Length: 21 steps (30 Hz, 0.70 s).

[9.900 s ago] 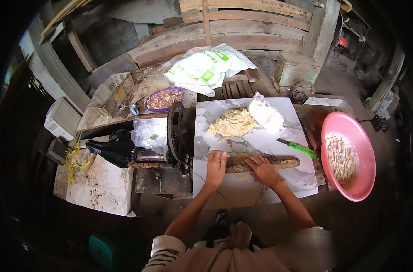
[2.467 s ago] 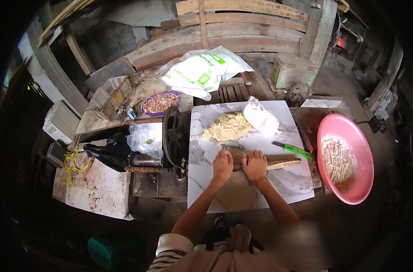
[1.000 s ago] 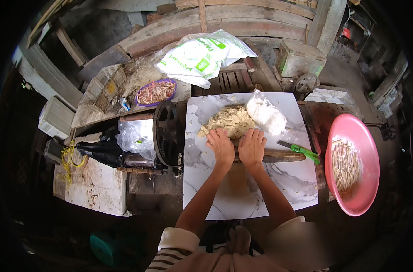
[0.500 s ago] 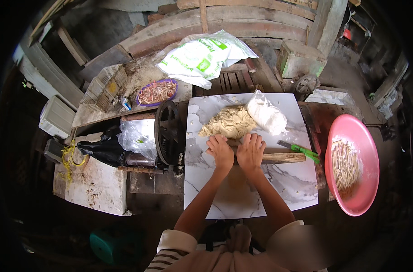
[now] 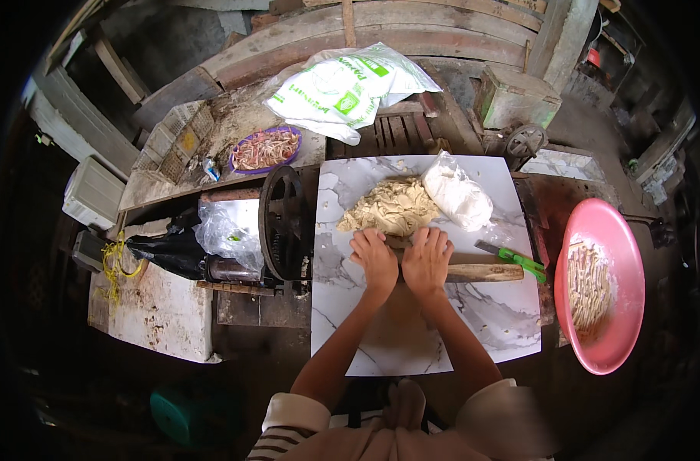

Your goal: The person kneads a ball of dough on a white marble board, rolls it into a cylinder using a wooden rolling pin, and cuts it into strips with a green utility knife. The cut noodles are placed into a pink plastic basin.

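Rolling pin (image 5: 484, 273) lay across the middle of the marbled board (image 5: 484, 326), bare end toward 3 o'clock. Left hand (image 5: 376, 265) and right hand (image 5: 427, 263) rested side by side over it, palms down — could not tell whether fingers closed round it. From board centre, dough (image 5: 390, 207) sat at 11 o'clock, bagged white powder (image 5: 459, 194) at 1 — green-handled cutter (image 5: 522, 263) at 3.

Rolling pin (image 5: 484, 272): left end hidden under left grip (image 5: 376, 261), middle under right grip (image 5: 427, 260). Right sleeve (image 5: 503, 421) blurred; shirt (image 5: 373, 446) cut off by lower edge. Green item (image 5: 171, 413), lower left: too dark to tell.
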Each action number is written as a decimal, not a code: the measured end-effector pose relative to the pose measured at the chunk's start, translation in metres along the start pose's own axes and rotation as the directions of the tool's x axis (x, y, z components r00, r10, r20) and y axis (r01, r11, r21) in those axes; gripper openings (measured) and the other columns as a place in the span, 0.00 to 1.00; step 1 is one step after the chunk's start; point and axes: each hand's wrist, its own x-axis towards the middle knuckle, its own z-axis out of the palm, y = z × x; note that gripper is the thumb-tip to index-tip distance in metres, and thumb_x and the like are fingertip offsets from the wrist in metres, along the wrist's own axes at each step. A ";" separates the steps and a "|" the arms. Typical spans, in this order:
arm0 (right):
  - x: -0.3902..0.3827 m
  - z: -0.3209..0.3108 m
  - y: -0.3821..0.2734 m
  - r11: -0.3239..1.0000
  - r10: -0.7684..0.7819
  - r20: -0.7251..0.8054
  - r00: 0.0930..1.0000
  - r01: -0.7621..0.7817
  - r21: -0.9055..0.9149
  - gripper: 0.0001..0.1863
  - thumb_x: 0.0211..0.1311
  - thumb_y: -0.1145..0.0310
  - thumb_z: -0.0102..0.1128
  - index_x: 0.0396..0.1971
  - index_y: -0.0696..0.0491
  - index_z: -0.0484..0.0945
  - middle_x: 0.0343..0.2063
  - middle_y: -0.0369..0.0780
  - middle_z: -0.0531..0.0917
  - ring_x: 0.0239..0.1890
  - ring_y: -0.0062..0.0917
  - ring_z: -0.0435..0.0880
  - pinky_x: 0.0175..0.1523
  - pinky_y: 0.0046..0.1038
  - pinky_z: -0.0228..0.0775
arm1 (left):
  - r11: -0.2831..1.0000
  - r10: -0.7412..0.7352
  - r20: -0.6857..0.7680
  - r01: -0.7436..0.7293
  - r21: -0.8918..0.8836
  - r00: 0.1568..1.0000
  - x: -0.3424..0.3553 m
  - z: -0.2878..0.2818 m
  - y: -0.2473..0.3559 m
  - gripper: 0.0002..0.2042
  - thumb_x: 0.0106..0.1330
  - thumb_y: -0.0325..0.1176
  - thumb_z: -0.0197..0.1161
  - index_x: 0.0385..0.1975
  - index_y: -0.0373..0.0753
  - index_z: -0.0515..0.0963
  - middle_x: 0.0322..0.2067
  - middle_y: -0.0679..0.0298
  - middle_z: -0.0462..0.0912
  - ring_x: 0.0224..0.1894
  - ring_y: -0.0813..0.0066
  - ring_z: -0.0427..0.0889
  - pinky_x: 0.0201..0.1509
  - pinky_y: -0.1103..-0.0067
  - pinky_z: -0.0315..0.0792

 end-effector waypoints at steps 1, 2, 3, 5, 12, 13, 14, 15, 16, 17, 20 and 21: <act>0.009 0.004 0.000 1.000 0.009 0.001 1.000 -0.009 -0.027 0.15 0.49 0.67 0.53 0.38 0.54 0.67 0.38 0.43 0.70 0.46 0.36 0.68 0.53 0.40 0.57 | 1.000 0.002 -0.013 -0.002 -0.001 1.000 0.011 0.004 0.003 0.13 0.52 0.21 0.55 0.36 0.40 0.64 0.39 0.58 0.63 0.47 0.57 0.62 0.46 0.64 0.54; 0.015 0.008 -0.001 0.998 0.019 0.006 1.000 -0.018 -0.052 0.16 0.50 0.66 0.53 0.39 0.55 0.67 0.38 0.44 0.70 0.47 0.36 0.68 0.53 0.40 0.57 | 1.000 0.002 -0.025 -0.002 0.001 1.000 0.016 0.007 0.003 0.13 0.52 0.21 0.55 0.36 0.40 0.64 0.39 0.58 0.63 0.47 0.57 0.62 0.46 0.64 0.54; 0.017 0.009 -0.001 0.997 0.038 0.053 0.998 -0.035 -0.064 0.16 0.52 0.66 0.53 0.40 0.55 0.66 0.40 0.44 0.70 0.48 0.36 0.67 0.53 0.40 0.57 | 1.000 0.011 -0.017 -0.011 0.003 1.000 0.016 0.007 0.002 0.13 0.52 0.21 0.55 0.36 0.40 0.64 0.39 0.58 0.63 0.47 0.57 0.62 0.46 0.64 0.54; 0.009 0.008 0.001 0.999 0.036 0.061 0.997 -0.035 -0.020 0.16 0.51 0.66 0.53 0.40 0.55 0.66 0.39 0.44 0.70 0.47 0.37 0.68 0.53 0.40 0.57 | 1.000 0.026 0.001 -0.026 0.008 1.000 0.014 0.007 0.000 0.12 0.52 0.21 0.55 0.36 0.41 0.64 0.39 0.58 0.63 0.47 0.57 0.62 0.46 0.64 0.54; -0.070 -0.018 0.008 0.989 -0.114 -0.131 0.985 0.125 0.082 0.16 0.47 0.67 0.54 0.38 0.53 0.70 0.37 0.43 0.72 0.44 0.37 0.70 0.52 0.40 0.57 | 0.991 0.114 0.099 -0.107 -0.076 0.989 -0.060 -0.035 -0.012 0.12 0.52 0.20 0.54 0.35 0.42 0.64 0.38 0.58 0.63 0.45 0.57 0.62 0.45 0.64 0.53; -0.069 -0.020 0.010 0.988 -0.123 -0.127 0.984 0.133 0.078 0.16 0.47 0.67 0.54 0.38 0.53 0.70 0.36 0.43 0.72 0.43 0.37 0.69 0.51 0.40 0.58 | 0.991 0.119 0.106 -0.111 -0.075 0.987 -0.064 -0.036 -0.012 0.12 0.53 0.21 0.54 0.35 0.42 0.65 0.38 0.58 0.63 0.45 0.57 0.62 0.45 0.63 0.53; -0.069 -0.022 0.011 0.987 -0.131 -0.121 0.984 0.141 0.077 0.16 0.47 0.67 0.54 0.38 0.53 0.70 0.36 0.43 0.72 0.43 0.37 0.69 0.50 0.39 0.58 | 0.991 0.122 0.113 -0.114 -0.071 0.986 -0.066 -0.038 -0.013 0.11 0.54 0.21 0.54 0.35 0.43 0.65 0.38 0.59 0.64 0.45 0.57 0.62 0.45 0.63 0.53; -0.068 -0.022 0.011 0.986 -0.138 -0.114 0.984 0.147 0.076 0.16 0.46 0.67 0.54 0.37 0.53 0.70 0.36 0.43 0.71 0.42 0.36 0.69 0.50 0.39 0.58 | 0.990 0.136 0.113 -0.130 -0.054 0.984 -0.062 -0.036 -0.013 0.11 0.54 0.21 0.54 0.35 0.43 0.65 0.37 0.59 0.64 0.45 0.57 0.62 0.45 0.63 0.53; -0.062 -0.020 0.011 0.990 -0.112 -0.091 0.990 0.119 0.077 0.15 0.46 0.67 0.54 0.37 0.53 0.69 0.36 0.43 0.71 0.42 0.36 0.69 0.49 0.39 0.59 | 0.988 0.150 0.114 -0.147 -0.038 0.982 -0.053 -0.030 -0.013 0.11 0.54 0.22 0.54 0.35 0.43 0.65 0.37 0.59 0.65 0.45 0.57 0.63 0.45 0.63 0.54; -0.049 -0.017 0.011 0.993 -0.087 -0.075 0.993 0.093 0.076 0.15 0.47 0.67 0.55 0.37 0.53 0.69 0.35 0.43 0.71 0.41 0.37 0.69 0.48 0.39 0.59 | 0.986 0.168 0.111 -0.166 -0.023 0.980 -0.043 -0.024 -0.011 0.10 0.55 0.22 0.54 0.35 0.43 0.65 0.37 0.59 0.65 0.45 0.57 0.63 0.45 0.63 0.54; -0.009 -0.004 0.009 0.999 -0.003 -0.060 0.998 0.005 0.032 0.15 0.48 0.67 0.55 0.36 0.54 0.68 0.35 0.43 0.71 0.41 0.37 0.69 0.45 0.38 0.60 | 0.986 0.166 0.065 -0.167 0.019 0.984 -0.007 -0.003 -0.005 0.10 0.55 0.22 0.55 0.34 0.42 0.65 0.36 0.60 0.66 0.45 0.58 0.64 0.45 0.63 0.55; 0.000 -0.001 0.010 1.000 0.028 -0.060 0.998 -0.027 0.007 0.15 0.48 0.67 0.56 0.36 0.54 0.67 0.35 0.43 0.71 0.40 0.37 0.69 0.44 0.38 0.60 | 0.985 0.170 0.061 -0.171 0.011 0.984 0.004 0.000 -0.001 0.10 0.55 0.22 0.55 0.34 0.42 0.65 0.36 0.60 0.67 0.45 0.58 0.65 0.45 0.63 0.55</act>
